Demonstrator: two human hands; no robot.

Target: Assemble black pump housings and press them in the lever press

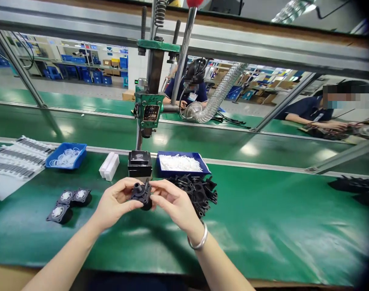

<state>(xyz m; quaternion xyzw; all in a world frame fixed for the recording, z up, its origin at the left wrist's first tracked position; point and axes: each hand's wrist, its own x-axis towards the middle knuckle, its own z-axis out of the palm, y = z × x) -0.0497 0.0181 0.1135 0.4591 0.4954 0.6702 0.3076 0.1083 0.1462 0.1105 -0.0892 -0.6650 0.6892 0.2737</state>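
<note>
Between my two hands is a small black plastic pump [141, 191] with a round spout on top and a square flange. My left hand [113, 204] pinches its left side with thumb and fingers. On the right side and the narrow upright tube, my right hand [172, 198] has closed its fingers. Just beyond my right hand lies a heap of black plastic pump covers [199, 190]. Black pump bodies [59, 213] with white impellers facing up sit on the green mat to the left. A black block [140, 163] stands right behind the held pump, under the press.
A green hand press [149, 107] rises behind the block. A blue tray of white rings [66, 155], a white block [109, 165] and a dark blue tray of white parts [183, 163] line the back. Two people [190, 87] work across the bench.
</note>
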